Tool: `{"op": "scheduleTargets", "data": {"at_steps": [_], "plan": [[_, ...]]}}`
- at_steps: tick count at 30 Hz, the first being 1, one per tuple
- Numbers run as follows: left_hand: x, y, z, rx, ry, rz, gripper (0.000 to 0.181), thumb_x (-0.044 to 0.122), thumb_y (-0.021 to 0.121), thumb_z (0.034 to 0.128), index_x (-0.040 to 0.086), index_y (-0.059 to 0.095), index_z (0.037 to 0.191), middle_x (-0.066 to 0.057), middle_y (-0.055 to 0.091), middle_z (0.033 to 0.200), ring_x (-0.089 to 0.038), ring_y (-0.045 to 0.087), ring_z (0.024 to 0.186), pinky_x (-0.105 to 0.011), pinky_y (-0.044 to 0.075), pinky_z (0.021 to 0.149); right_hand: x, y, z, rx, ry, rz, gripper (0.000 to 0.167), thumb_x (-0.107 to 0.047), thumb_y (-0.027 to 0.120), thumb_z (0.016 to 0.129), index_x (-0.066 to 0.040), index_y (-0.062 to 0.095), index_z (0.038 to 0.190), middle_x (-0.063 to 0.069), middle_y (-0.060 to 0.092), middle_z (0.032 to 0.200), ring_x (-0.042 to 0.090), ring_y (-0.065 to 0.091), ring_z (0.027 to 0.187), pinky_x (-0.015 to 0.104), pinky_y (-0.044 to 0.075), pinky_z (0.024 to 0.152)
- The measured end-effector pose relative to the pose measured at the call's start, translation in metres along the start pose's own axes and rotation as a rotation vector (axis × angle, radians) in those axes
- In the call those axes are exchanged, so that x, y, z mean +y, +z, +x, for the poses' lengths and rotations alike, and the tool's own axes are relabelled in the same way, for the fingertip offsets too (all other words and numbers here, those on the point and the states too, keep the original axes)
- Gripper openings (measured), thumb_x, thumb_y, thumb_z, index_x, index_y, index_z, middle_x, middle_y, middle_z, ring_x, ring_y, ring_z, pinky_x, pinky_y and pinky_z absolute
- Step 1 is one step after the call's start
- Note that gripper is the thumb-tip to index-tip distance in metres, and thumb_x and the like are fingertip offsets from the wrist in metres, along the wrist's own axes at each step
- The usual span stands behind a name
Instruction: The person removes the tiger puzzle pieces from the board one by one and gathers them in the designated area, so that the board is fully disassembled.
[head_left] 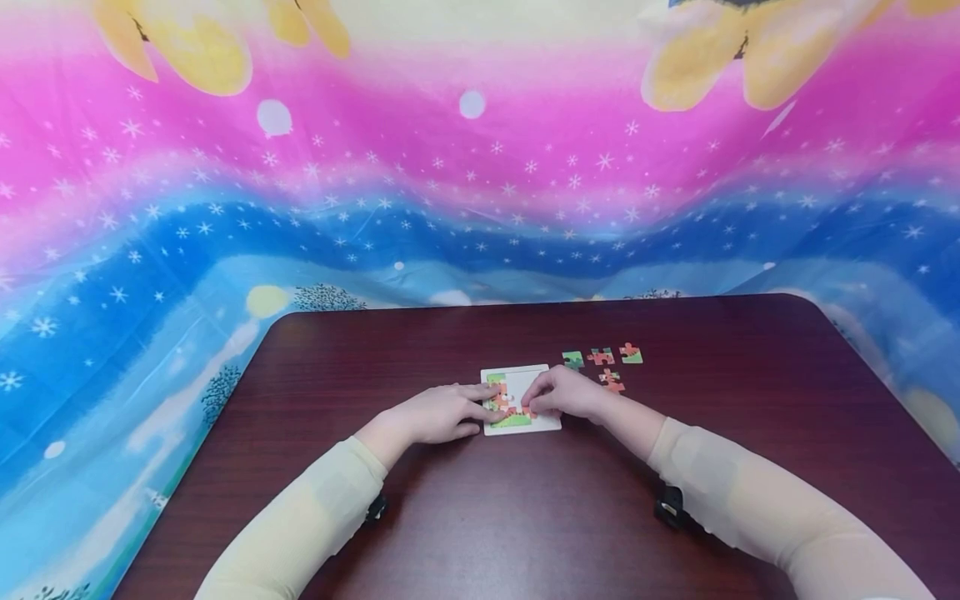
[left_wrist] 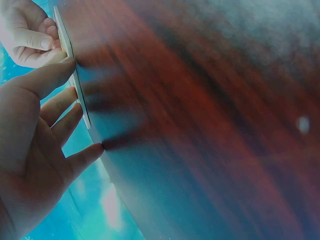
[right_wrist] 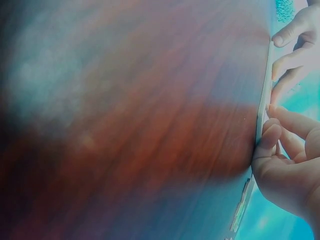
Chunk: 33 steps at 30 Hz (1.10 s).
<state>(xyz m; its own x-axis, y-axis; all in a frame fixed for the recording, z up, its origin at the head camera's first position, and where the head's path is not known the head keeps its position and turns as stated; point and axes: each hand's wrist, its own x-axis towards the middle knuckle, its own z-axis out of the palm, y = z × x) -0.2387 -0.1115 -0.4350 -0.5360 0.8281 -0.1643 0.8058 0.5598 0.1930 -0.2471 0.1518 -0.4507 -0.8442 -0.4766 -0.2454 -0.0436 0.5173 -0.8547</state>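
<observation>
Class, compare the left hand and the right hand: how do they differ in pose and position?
The left hand has its fingers spread and reaching out, while the right hand has its fingers bent and drawn together. The left hand is at the left side of the white puzzle frame; the right hand is at its right side. Both extend from pale sleeves.

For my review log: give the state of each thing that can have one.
Puzzle tray: flat on the table, partly filled
Placed pieces: along the tray's left and lower sides
Loose pieces: four, outside the tray
Left grip: fingers spread, some over the tray
Right grip: fingers curled at the tray, pinch unclear
Backdrop: hanging
</observation>
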Motion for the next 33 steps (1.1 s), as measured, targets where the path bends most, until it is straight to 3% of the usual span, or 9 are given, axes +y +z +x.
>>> {"op": "scheduleTargets", "data": {"at_steps": [13,33], "plan": [[-0.0001,0.0021,0.0007,-0.015,-0.020,-0.041,0.043,0.020,0.063,0.1023,0.031,0.061,0.144,-0.001,0.038,0.162,-0.018,0.036,0.148,-0.049,0.036,0.115,0.0001,0.0011,-0.0023,-0.011,-0.009,0.023,0.013,0.001,0.068,0.090,0.005,0.075,0.099,-0.001,0.064,0.074,0.012,0.051,0.062,0.028,0.044,0.059],[-0.0026,0.0030,0.0010,-0.008,-0.019,-0.060,0.045,0.018,0.063,0.1017,0.029,0.060,0.145,-0.001,0.037,0.162,-0.017,0.035,0.149,-0.054,0.035,0.115,-0.0055,0.0083,0.0020,0.033,-0.022,-0.114,0.008,0.004,0.071,0.082,0.001,0.072,0.090,0.000,0.057,0.073,0.012,0.049,0.065,0.025,0.041,0.059]]}}
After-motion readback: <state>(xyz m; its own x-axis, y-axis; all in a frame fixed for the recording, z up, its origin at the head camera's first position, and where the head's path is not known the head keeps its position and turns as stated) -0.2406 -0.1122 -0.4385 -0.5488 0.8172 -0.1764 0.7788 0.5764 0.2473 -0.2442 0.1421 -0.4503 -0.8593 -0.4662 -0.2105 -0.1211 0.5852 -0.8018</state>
